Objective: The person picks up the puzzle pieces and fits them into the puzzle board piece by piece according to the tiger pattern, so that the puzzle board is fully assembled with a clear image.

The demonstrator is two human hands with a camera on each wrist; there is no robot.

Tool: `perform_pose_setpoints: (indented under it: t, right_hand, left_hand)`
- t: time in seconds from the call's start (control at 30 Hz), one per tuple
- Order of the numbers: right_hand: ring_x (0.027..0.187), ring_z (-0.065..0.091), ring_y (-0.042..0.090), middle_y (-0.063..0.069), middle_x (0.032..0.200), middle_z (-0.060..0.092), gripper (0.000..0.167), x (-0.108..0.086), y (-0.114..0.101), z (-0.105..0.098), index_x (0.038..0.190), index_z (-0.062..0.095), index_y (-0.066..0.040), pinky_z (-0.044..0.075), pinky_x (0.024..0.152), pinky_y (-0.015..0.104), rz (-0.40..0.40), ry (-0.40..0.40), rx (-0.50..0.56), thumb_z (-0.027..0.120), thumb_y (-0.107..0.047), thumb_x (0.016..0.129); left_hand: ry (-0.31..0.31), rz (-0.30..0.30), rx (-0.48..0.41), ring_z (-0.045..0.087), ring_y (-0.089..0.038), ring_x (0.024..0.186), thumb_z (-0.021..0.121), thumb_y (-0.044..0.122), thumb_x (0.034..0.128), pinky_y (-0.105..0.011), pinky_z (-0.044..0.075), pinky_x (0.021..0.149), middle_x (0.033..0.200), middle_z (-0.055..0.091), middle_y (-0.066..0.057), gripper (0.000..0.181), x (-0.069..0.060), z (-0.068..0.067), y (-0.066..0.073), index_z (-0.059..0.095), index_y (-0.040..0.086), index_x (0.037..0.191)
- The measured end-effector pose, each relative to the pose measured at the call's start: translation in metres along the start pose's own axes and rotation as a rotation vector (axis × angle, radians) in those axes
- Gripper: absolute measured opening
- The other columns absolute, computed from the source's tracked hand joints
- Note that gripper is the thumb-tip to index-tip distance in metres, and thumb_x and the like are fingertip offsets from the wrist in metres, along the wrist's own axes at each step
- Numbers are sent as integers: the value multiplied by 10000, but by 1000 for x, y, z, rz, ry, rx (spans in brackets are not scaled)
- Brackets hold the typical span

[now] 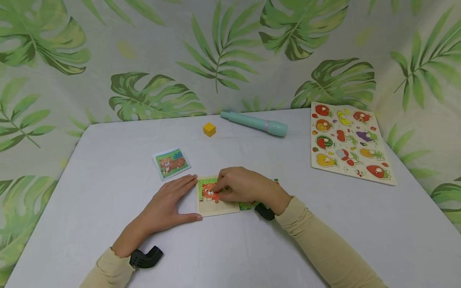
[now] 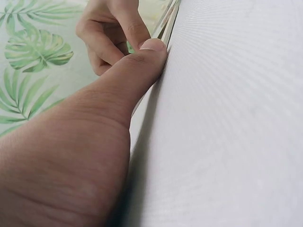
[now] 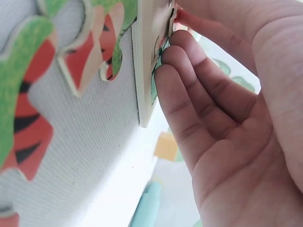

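Partly hidden board [image 1: 212,209], left fingers [image 1: 185,182] spread against it, right fingers [image 3: 177,97] bent, hold unclear

Backdrop [image 1: 162,44]: pale fabric, faintly rumpled, spanning the far side and continuing along left and right.
Print: broad split leaves [image 1: 155,100] in green beside feathery fronds [image 1: 217,66], with faint yellow touches.
Table [image 1: 360,240]: wide, white-topped, its far edge running along the backdrop, its sides narrowing toward the far end.
Light: soft and diffuse, shadows faint.
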State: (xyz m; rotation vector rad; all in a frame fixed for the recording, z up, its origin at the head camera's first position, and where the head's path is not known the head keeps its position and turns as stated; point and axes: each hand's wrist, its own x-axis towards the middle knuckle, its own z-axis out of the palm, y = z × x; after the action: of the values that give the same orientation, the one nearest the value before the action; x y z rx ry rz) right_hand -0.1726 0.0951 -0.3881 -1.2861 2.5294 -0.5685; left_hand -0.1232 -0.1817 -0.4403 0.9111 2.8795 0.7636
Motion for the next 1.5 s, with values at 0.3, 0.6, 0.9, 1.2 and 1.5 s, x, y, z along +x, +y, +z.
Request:
perform_pose_setpoints:
  t: [0.3,0.6,0.9,1.2,1.5]
  right_hand:
    - [848,597,84,-25,1045,701,240,0,0,-1,1186,800,-159,489,742,195,6,-11,11,761,-214,956]
    - [905,612,99,-17,1077,707,226,0,-1,1,1184,800,-163,510,806,225,26,-8,-8,737,-215,973]
    - [869,597,93,-32,1037,701,234,0,-2,2,1192,793,-168,506,797,221,24,5,-49,739,-229,973]
    - [888,637,90,-31,1043,727,209,-3,0,1,1157,787,-138,534,823,233,-1,59,-30,736,-212,969]
    - [981,679,129,-10,1090,744,230,-12,-7,-10,1172,782,-127,557,884,284,10,73,4,748,-208,959]
  left_hand:
    - [0,-4,-4,347,-261,1529,789,669,791,-562,303,1199,1653,383,-30,1029,0,0,0,436,104,1575]
    - [1,-5,-3,350,-269,1527,787,668,794,-569,304,1197,1653,383,-35,1026,0,-1,1,436,103,1575]
    - [2,-4,-5,356,-279,1523,780,677,796,-576,308,1193,1650,388,-44,1027,0,-1,1,439,97,1572]
    - [7,7,5,357,-269,1524,780,679,794,-563,314,1193,1652,384,-35,1031,0,0,0,433,105,1577]
    - [5,2,3,358,-272,1523,783,677,792,-565,317,1191,1649,390,-40,1029,0,0,0,439,102,1573]
